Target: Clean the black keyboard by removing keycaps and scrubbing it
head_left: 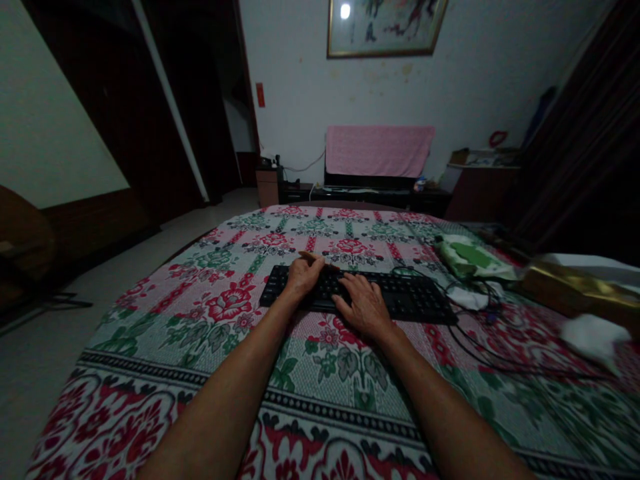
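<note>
On flowery cloth (320,387) facing a wall (295,80), my left hand (303,276) grips a stick (307,255), right hand (365,305) open on a keyboard (403,299).

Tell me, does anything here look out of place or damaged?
Yes, mildly. The black plastic keyboard lies slightly slanted, its right end nearer the camera. A crumpled white wad sits loose beside the shiny gold box, perhaps discarded. Yellowish blotches, possibly stains, mark the pale wall below the gold-framed rectangular picture. I see no spill.

Two hands (303,275) (366,304), one keyboard (411,297), one brown tool (307,256), one green packet (463,256), one pink towel (377,151), one framed picture (387,27).
</note>
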`<move>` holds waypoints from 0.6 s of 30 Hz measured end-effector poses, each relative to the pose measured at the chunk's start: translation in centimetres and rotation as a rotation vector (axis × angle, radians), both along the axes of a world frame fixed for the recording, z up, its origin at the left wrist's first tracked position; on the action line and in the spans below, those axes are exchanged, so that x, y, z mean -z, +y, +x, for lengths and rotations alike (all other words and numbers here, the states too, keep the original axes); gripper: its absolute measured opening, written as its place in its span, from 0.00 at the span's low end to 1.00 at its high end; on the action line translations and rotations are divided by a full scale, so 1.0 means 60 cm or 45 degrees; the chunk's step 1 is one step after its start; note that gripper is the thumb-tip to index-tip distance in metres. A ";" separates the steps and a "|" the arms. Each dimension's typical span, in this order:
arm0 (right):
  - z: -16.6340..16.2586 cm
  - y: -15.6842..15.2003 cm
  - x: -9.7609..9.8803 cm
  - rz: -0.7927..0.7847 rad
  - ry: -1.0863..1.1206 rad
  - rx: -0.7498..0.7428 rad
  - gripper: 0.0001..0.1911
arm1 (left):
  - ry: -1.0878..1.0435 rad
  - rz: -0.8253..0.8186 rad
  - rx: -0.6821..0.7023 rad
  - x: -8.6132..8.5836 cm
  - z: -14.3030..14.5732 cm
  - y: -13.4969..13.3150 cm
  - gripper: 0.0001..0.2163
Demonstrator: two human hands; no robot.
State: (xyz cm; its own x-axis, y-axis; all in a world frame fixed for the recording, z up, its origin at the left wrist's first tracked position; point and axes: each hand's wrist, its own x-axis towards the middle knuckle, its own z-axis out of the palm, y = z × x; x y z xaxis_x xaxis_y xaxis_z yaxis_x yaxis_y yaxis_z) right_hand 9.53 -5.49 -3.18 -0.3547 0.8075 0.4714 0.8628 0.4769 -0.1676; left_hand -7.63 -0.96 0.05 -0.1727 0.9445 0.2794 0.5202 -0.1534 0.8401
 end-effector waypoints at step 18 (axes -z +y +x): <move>0.000 0.000 0.001 0.008 0.001 -0.003 0.23 | 0.267 0.150 -0.315 -0.007 -0.010 -0.007 0.17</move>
